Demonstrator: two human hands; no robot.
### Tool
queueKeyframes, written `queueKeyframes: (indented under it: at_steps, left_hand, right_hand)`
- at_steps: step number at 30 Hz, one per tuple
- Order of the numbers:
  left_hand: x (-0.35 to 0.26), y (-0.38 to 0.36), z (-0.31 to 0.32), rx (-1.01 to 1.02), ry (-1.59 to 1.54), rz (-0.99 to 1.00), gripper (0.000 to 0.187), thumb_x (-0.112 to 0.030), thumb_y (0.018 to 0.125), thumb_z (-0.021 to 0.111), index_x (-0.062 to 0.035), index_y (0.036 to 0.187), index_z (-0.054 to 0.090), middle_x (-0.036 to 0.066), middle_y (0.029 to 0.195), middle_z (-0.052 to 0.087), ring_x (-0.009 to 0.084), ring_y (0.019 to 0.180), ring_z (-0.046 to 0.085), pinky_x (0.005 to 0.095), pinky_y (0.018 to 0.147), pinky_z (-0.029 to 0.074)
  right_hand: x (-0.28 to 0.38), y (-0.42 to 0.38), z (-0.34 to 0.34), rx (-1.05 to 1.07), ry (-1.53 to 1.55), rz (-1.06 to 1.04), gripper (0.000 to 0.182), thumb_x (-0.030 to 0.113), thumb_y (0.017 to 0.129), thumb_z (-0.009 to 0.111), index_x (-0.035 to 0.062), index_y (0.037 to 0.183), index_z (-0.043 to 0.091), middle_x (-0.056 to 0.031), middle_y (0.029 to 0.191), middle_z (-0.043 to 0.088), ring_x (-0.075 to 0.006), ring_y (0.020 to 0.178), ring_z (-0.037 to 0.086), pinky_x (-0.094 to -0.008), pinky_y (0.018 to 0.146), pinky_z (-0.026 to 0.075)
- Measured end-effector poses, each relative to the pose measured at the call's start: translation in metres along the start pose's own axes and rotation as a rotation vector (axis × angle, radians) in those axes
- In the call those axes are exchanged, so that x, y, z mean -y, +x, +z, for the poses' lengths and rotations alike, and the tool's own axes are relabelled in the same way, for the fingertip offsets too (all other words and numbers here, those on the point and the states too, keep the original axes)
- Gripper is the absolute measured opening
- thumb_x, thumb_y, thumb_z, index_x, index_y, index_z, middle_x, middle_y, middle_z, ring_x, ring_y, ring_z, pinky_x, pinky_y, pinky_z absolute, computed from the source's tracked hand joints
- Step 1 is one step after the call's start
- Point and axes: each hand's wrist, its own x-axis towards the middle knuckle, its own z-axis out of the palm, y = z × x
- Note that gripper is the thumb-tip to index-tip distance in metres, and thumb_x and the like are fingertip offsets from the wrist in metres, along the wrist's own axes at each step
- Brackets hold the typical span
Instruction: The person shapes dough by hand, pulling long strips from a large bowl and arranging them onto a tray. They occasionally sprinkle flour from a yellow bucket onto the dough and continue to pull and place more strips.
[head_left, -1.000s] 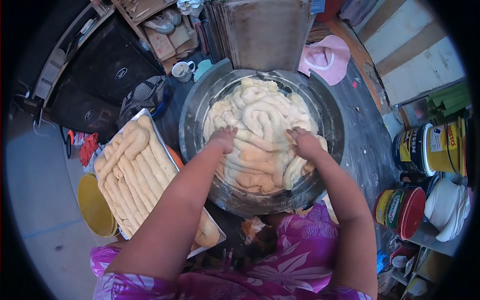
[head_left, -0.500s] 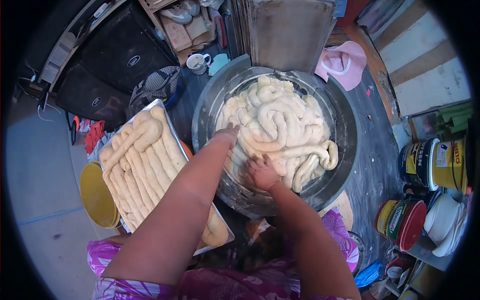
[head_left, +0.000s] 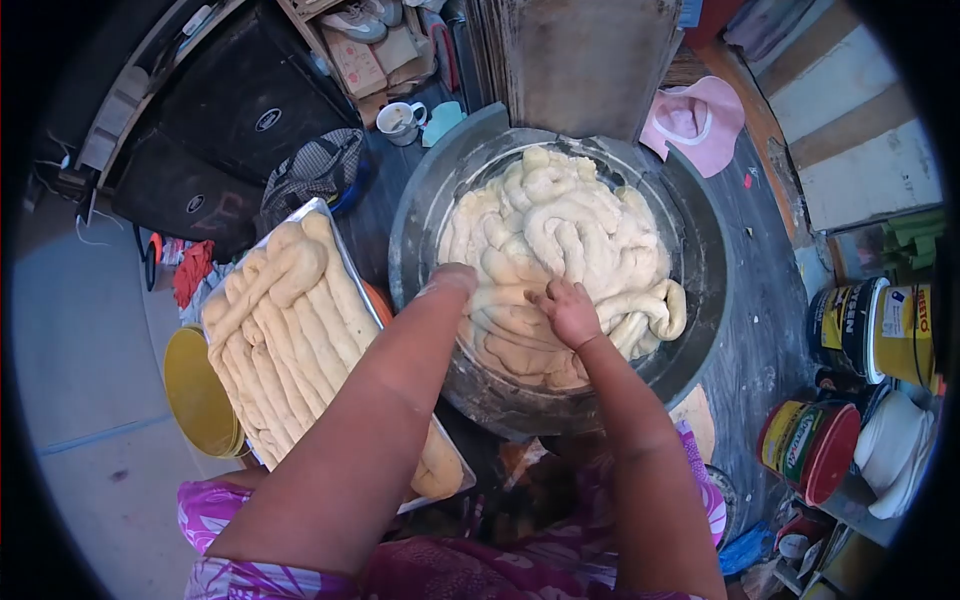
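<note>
A large heap of pale dough point(head_left: 600, 235), coiled into thick ropes, lies in a wide dark basin point(head_left: 712, 260). My left hand point(head_left: 452, 280) is at the heap's left side, its fingers hidden in or behind the dough. On the front of the heap rests my right hand point(head_left: 572, 314), fingers apart and touching the dough. Below my hands, a smoother, flatter part of the dough lies in shadow. Left of the basin, long dough ropes point(head_left: 290, 350) fill a metal tray point(head_left: 352, 268) side by side, with a thicker twisted piece across their far end.
Stacked dark trays point(head_left: 585, 70) stand behind the basin. A white mug point(head_left: 400, 122) and a pink cap point(head_left: 700, 125) lie near its far rim. A yellow bucket point(head_left: 190, 385) is left of the tray; paint tubs point(head_left: 808, 450) stand at the right.
My right hand has moved up and to the right over the dough. The front dough has spread toward me, covering the ropes there. My left hand stays at the left side.
</note>
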Motion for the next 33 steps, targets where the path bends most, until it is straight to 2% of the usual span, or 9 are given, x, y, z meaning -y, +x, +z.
queueKeyframes:
  at_steps: [4, 7, 12, 16, 18, 22, 25, 28, 33]
  left_hand:
    - [-0.018, -0.004, 0.02, 0.162, 0.073, -0.008, 0.035, -0.011, 0.079, 0.056, -0.0065, 0.113, 0.06, 0.015, 0.119, 0.057, 0.0302, 0.107, 0.057, 0.0383, 0.09, 0.045]
    - [-0.025, -0.018, 0.025, 0.159, -0.083, -0.097, 0.037, -0.015, 0.076, 0.06, -0.0067, 0.112, 0.061, 0.014, 0.118, 0.058, 0.0286, 0.107, 0.057, 0.0385, 0.09, 0.045]
    - [-0.032, -0.053, 0.006, 0.214, 0.002, -0.018, 0.047, -0.025, 0.069, 0.065, -0.0057, 0.112, 0.062, 0.017, 0.114, 0.059, 0.0268, 0.105, 0.058, 0.037, 0.09, 0.045]
    - [-0.022, -0.041, -0.021, 0.009, -0.398, 0.089, 0.045, -0.026, 0.066, 0.062, -0.0056, 0.106, 0.062, 0.019, 0.107, 0.06, 0.0248, 0.089, 0.063, 0.0381, 0.071, 0.051]
    - [-0.021, -0.077, -0.062, 0.083, -1.104, 0.08, 0.035, -0.022, 0.068, 0.059, -0.0083, 0.1, 0.062, 0.011, 0.093, 0.06, 0.0211, 0.071, 0.059, 0.0338, 0.053, 0.048]
    - [0.026, -0.115, -0.138, -0.197, -1.391, 0.132, 0.028, -0.019, 0.073, 0.054, -0.0094, 0.098, 0.062, 0.004, 0.078, 0.056, 0.0126, 0.052, 0.047, 0.0242, 0.041, 0.041]
    - [0.09, -0.126, -0.162, -0.526, -1.912, 0.134, 0.028, -0.017, 0.075, 0.052, -0.0051, 0.1, 0.058, 0.006, 0.074, 0.057, 0.0116, 0.047, 0.046, 0.0232, 0.038, 0.041]
    - [0.081, -0.144, -0.157, -0.768, -1.886, 0.066, 0.029, -0.015, 0.076, 0.051, -0.004, 0.103, 0.056, 0.008, 0.079, 0.056, 0.013, 0.05, 0.049, 0.0236, 0.043, 0.041]
    - [0.011, -0.118, -0.109, -0.598, -1.686, 0.054, 0.032, -0.016, 0.08, 0.053, -0.0052, 0.11, 0.054, 0.007, 0.08, 0.058, 0.0148, 0.053, 0.053, 0.0252, 0.045, 0.043]
  right_hand:
    - [0.019, 0.014, -0.03, 0.246, -0.025, -0.003, 0.051, 0.027, 0.077, 0.057, 0.0149, 0.125, 0.051, -0.0103, 0.12, 0.049, -0.025, 0.112, 0.046, -0.0438, 0.094, 0.032]
    - [0.049, 0.024, 0.008, 0.141, 0.097, 0.034, 0.068, 0.035, 0.076, 0.058, 0.0132, 0.136, 0.036, -0.0121, 0.14, 0.034, -0.0247, 0.129, 0.033, -0.0476, 0.106, 0.021]
    - [0.066, 0.024, 0.064, -0.085, -0.304, 0.048, 0.071, 0.036, 0.073, 0.064, 0.0135, 0.134, 0.037, -0.0123, 0.137, 0.039, -0.0266, 0.127, 0.035, -0.0497, 0.108, 0.02]
    - [0.056, 0.037, 0.03, 0.052, 0.342, 0.307, 0.064, 0.037, 0.075, 0.063, 0.0098, 0.129, 0.042, -0.0138, 0.122, 0.051, -0.0281, 0.122, 0.041, -0.0481, 0.104, 0.025]
    - [0.052, 0.031, 0.009, 0.09, 0.586, 0.43, 0.062, 0.037, 0.076, 0.063, 0.0083, 0.127, 0.043, -0.0139, 0.118, 0.053, -0.0284, 0.121, 0.042, -0.0477, 0.103, 0.026]
    - [0.02, -0.007, 0.011, -0.098, 0.279, 0.29, 0.063, 0.042, 0.08, 0.059, 0.0124, 0.132, 0.04, -0.0153, 0.126, 0.049, -0.0298, 0.124, 0.039, -0.0518, 0.104, 0.022]
    - [0.006, -0.029, 0.013, -0.081, 0.122, 0.455, 0.067, 0.055, 0.084, 0.045, 0.0177, 0.137, 0.034, -0.013, 0.145, 0.027, -0.0293, 0.136, 0.02, -0.0605, 0.107, 0.005]
    - [0.046, -0.006, 0.033, -0.112, 0.047, 0.61, 0.071, 0.055, 0.081, 0.049, 0.0136, 0.137, 0.035, -0.0132, 0.144, 0.029, -0.0318, 0.134, 0.022, -0.0596, 0.107, 0.005]
    - [0.106, 0.019, 0.035, 0.152, 0.37, 0.096, 0.063, 0.039, 0.08, 0.057, 0.0088, 0.133, 0.039, -0.0172, 0.137, 0.038, -0.0328, 0.129, 0.03, -0.0465, 0.11, 0.017]
